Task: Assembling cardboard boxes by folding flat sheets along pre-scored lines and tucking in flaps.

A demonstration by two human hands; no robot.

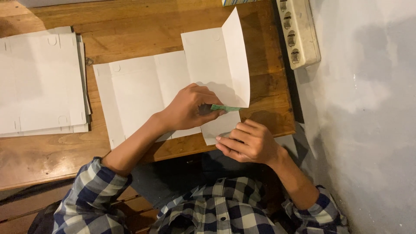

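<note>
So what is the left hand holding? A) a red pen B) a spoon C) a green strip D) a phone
C: the left hand pinches a small green strip against the white card, while the right hand presses the card's edge.

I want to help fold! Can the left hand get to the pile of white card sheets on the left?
Probably yes. The left hand holds a green tool on the flat card, and only bare table lies between it and the pile.

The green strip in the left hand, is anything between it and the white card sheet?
Nothing visible. The left hand pinches the green strip right against the folded white card sheet; the right hand rests at the sheet's lower edge.
</note>
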